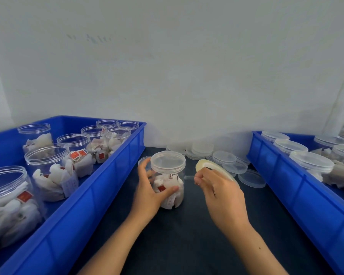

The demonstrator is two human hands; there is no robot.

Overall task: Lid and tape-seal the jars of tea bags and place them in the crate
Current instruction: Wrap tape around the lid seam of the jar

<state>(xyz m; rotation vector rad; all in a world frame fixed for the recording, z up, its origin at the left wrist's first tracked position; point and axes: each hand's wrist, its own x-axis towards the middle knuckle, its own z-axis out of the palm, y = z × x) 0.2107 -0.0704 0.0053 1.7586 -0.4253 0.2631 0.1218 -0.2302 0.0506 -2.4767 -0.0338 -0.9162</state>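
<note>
Our left hand [149, 192] curls round the lidded jar [168, 181] on the dark worktop [187, 235], between the blue crates [99, 195]; our right hand [218, 192] pinches the tape roll [211, 167]. We'd best pull the strip taut along the lid seam. Clear, smooth, round plastic; crinkly tea bags inside.

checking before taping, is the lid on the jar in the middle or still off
On. The clear lid caps the jar gripped by the left hand.
</note>
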